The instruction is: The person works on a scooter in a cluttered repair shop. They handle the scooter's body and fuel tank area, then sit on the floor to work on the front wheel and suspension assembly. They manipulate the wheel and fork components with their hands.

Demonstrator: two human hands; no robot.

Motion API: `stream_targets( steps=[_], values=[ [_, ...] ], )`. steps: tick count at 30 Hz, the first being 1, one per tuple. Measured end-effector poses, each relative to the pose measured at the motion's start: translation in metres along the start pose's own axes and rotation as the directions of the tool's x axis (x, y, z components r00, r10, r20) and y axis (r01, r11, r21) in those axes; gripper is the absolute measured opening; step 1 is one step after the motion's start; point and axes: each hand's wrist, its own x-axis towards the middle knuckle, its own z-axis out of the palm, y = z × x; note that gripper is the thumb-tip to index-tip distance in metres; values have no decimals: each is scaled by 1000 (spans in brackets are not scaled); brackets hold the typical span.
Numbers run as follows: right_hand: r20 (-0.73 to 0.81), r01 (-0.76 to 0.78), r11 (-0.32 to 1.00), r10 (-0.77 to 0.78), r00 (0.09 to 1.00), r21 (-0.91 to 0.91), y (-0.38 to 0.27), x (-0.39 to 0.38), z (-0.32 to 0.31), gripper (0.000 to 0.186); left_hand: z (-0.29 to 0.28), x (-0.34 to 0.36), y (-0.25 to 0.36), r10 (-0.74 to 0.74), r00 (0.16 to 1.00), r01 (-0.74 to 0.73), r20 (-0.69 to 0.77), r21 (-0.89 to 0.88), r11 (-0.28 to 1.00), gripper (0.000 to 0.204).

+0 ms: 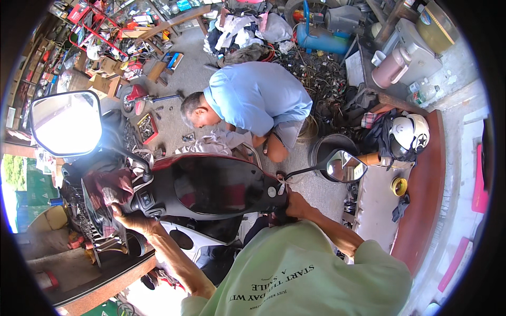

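Observation:
In front of me stands a motor scooter with a dark front cover (211,187) and two mirrors on stalks. My left hand (136,220) is closed round the left end of the handlebar, just below the switch block (145,199). A dark red cloth (109,188) lies beside its fingers and hides part of the grip. On the other side, my right hand (301,205) grips the right handlebar end, its fingers partly hidden. The left mirror (67,124) glares with light, and the right mirror (346,166) stands over a black bucket.
Beyond the scooter a person in a light blue shirt (258,97) crouches, head bent down. A red tray of parts (147,128) lies on the floor. Right are the black bucket (322,146), a bench (416,210) and a white helmet (410,131). Tools (108,242) lie at left.

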Motion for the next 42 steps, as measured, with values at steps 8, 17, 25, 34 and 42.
stream_targets(
  steps=[8, 17, 25, 34, 42],
  values=[
    [181, 53, 915, -135, 974, 400, -24, 9, -38, 99, 3, -4, -14, 93, 995, -89, -47, 82, 993, 53],
    [550, -409, 806, 127, 825, 427, 1, 37, -54, 73, 32, -21, -15, -32, 999, 33, -30, 19, 999, 59],
    [179, -246, 910, 195, 964, 334, -11, 53, -37, 78, 31, -26, -17, -66, 998, 66, 5, -18, 998, 59],
    [38, -321, 933, 319, 947, 161, -55, 49, -53, 63, 28, -34, -9, -78, 983, 91, 165, -75, 993, 60],
    [-177, 119, 481, 78, 981, 869, -32, 75, -37, 49, 25, -36, 1, -15, 996, 21, 90, -73, 997, 64]
  ],
)
